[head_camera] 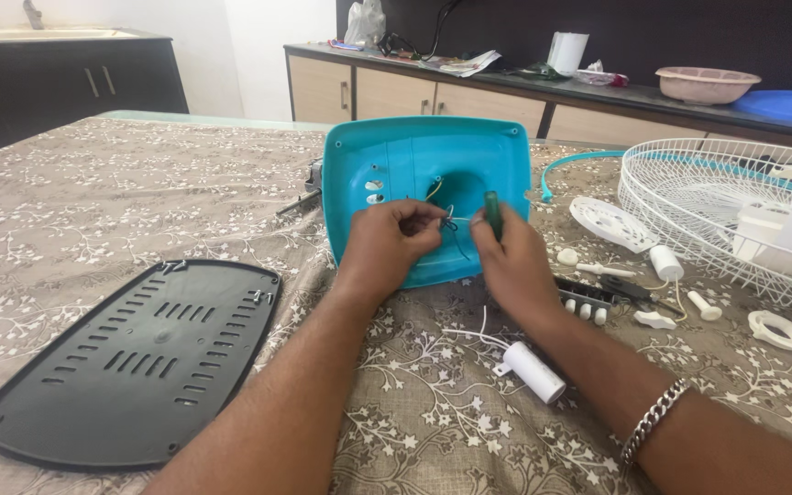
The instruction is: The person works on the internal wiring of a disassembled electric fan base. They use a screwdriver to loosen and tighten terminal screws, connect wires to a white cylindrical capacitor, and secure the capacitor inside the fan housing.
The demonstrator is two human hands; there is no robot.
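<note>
- The left hand (387,240) is pinching thin wires (452,225) between closed fingertips, right at the open underside of a turquoise plastic fan base (396,160) standing on edge.
- The right hand (511,261) is closing around a dark green screwdriver handle (492,213), held upright just beside the wires; a metal chain bracelet (653,422) is sitting on that wrist.
- The wires are running out of the round hollow in the base, between the two hands.
- Below the right hand, a white cylindrical capacitor (533,370) is lying on the patterned tablecloth (93,202), its white lead trailing toward the grip.
- Right of the grip, a black switch block with white buttons (587,298), small white knobs (666,263) and a white ring (781,330) are lying scattered.
- Farther right, a white wire fan guard (698,197) is resting flat.
- Well left of the grip, a dark grey slotted bottom plate (139,357) is lying flat.
</note>
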